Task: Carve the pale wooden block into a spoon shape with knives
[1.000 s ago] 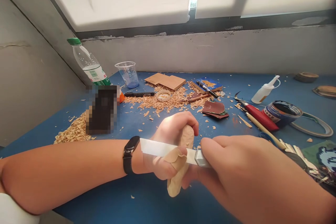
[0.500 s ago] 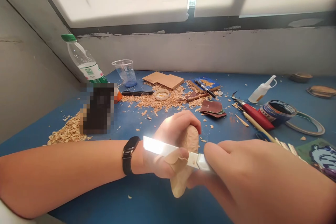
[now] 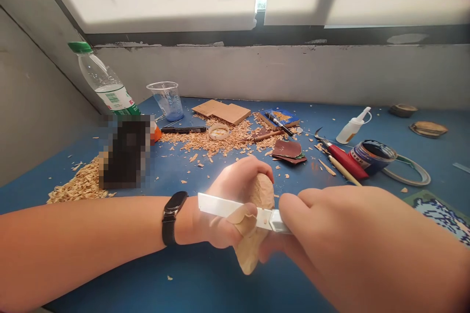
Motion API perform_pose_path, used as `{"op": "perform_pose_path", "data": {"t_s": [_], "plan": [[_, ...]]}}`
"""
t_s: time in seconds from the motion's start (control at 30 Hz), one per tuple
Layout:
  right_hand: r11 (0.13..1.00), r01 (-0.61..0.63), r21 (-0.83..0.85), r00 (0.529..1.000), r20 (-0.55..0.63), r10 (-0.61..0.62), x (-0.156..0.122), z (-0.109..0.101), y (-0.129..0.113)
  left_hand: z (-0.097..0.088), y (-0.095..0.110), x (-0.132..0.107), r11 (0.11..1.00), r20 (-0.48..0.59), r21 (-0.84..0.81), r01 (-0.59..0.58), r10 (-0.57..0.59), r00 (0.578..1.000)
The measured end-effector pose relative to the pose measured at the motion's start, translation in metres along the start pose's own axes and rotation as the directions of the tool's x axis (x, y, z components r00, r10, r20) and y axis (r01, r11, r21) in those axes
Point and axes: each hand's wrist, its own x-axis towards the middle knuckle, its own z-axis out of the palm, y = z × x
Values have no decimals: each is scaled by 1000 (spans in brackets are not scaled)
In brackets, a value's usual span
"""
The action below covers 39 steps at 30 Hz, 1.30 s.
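Observation:
My left hand (image 3: 235, 190), with a black band on its wrist, is wrapped round a pale carved piece of wood (image 3: 249, 254). The wood stands roughly upright, its lower end tapering below my fingers. My right hand (image 3: 330, 234) is closed on the handle of a utility knife (image 3: 277, 221). Its long flat blade lies across the front of the wood and points left, over my left thumb and palm. A thin curl of wood shows by the blade at my thumb. The right fingers are partly hidden behind the hand.
Wood shavings (image 3: 205, 143) cover the back of the blue table (image 3: 209, 283), around flat boards (image 3: 222, 111) and sandpaper (image 3: 288, 150). A plastic bottle (image 3: 110, 83) and clear cup (image 3: 167, 100) stand at left. At right are a glue bottle (image 3: 352, 128), red-handled tool (image 3: 343, 159) and tape roll (image 3: 422, 176).
The view has shifted slightly, so the table's things appear further left. Both hands keep their grips, and the blade stays across the wood with only a small change of angle.

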Motion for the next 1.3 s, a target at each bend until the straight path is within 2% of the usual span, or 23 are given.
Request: {"op": "perform_pose_path", "data": {"t_s": [0.17,0.33,0.47,0.53,0.63,0.9,1.0,1.1,1.2,1.3], "plan": [[997,3,-72,1000,2,-2,1,0,1,-4,0,-2,998,-36,-30,61,-62,997],[987,-22,-160,994,-111,4,1,2,0,-9,10,-3,997,-6,-1,76,-76,997],[991,-16,-130,994,-108,1,1,2,-2,-10,13,-3,992,5,-29,122,-122,993],[996,30,-80,996,-82,-37,0,2,-5,-10,12,-1,996,7,-61,64,-64,998],[998,57,-12,997,-60,-57,0,5,-9,-10,10,4,998,24,-8,-69,69,997],[993,12,118,998,-58,-5,0,8,-8,-12,8,9,987,57,18,-157,155,986],[997,9,77,995,-99,-2,1,7,-7,-13,8,6,996,91,-15,-90,91,992],[1000,-10,16,992,-124,12,1,10,-8,-11,7,1,999,28,-46,-11,12,1000],[997,-65,-50,979,-195,54,1,16,-8,-9,8,-2,998,-39,-57,12,-14,999],[990,-100,-95,963,-258,72,2,19,-7,-9,9,-4,998,-19,-44,44,-45,999]]}}
